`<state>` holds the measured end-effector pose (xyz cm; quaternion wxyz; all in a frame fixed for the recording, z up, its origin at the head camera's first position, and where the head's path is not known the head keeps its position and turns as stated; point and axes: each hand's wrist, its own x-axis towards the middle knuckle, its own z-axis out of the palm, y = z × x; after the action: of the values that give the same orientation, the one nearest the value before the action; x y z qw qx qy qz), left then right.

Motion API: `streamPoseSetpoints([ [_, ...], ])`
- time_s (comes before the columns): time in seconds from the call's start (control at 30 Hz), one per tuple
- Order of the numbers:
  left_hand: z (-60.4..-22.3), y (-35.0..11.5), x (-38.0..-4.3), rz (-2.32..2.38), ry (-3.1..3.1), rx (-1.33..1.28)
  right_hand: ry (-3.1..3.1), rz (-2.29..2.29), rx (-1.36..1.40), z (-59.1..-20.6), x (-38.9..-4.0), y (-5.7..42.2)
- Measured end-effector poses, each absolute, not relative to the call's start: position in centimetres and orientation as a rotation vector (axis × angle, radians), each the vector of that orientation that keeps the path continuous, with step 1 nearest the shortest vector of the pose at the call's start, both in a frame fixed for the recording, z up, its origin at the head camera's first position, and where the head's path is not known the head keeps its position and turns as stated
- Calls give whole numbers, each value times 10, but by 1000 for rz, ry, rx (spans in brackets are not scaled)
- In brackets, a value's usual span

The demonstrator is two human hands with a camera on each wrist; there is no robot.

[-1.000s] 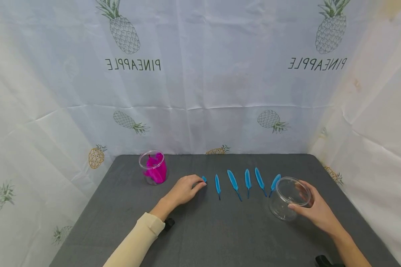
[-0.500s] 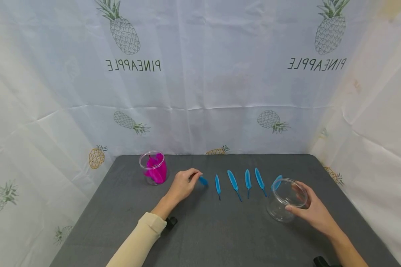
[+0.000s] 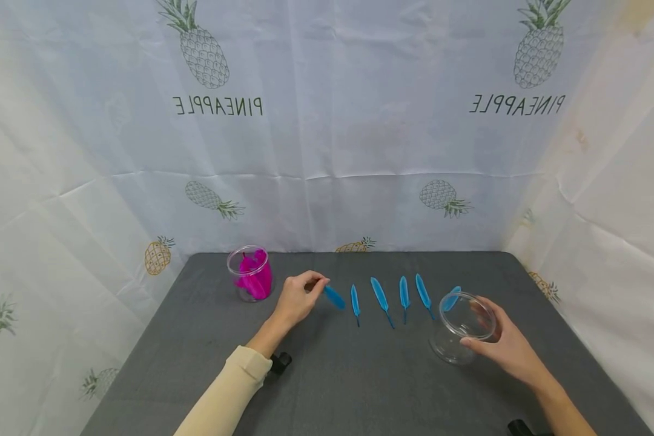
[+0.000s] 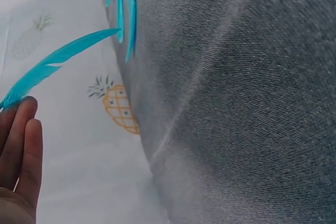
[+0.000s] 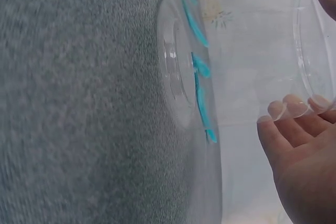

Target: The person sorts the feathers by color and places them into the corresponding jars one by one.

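My left hand (image 3: 298, 298) pinches a blue feather (image 3: 335, 297) by its quill end, its vane slanting out to the right above the table. In the left wrist view the feather (image 4: 63, 53) shows its full curve, rising from the fingertips (image 4: 32, 106). My right hand (image 3: 507, 345) grips a clear, round jar (image 3: 452, 348) near its rim, thumb on the near side and fingers around the far side. Nothing shows inside this jar. In the right wrist view several fingers (image 5: 286, 135) press against its wall.
Several blue feathers (image 3: 379, 293) lie in a row across the dark grey table (image 3: 338, 387); the rightmost feather (image 3: 453, 295) is partly behind the clear jar. At the back left stands another clear jar (image 3: 249, 272) with bright pink feathers. A pineapple-print curtain (image 3: 327, 133) hangs behind.
My left hand has lifted the blue feather off the table and drawn slightly back to the left. My right hand has shifted the clear jar a little to the left.
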<state>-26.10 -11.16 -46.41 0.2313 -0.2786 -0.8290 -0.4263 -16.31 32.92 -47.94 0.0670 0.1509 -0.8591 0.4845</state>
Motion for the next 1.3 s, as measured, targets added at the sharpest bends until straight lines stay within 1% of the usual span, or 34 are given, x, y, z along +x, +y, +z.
streamPoseSetpoints([
  [0.9,-443,-93,-252,-1325,-2073,-803,-2608,1510,567,-483,-163,299],
  [1.3,-426,-81,-246,-1415,-1977,-828,-2567,1546,651,-480,-164,279],
])
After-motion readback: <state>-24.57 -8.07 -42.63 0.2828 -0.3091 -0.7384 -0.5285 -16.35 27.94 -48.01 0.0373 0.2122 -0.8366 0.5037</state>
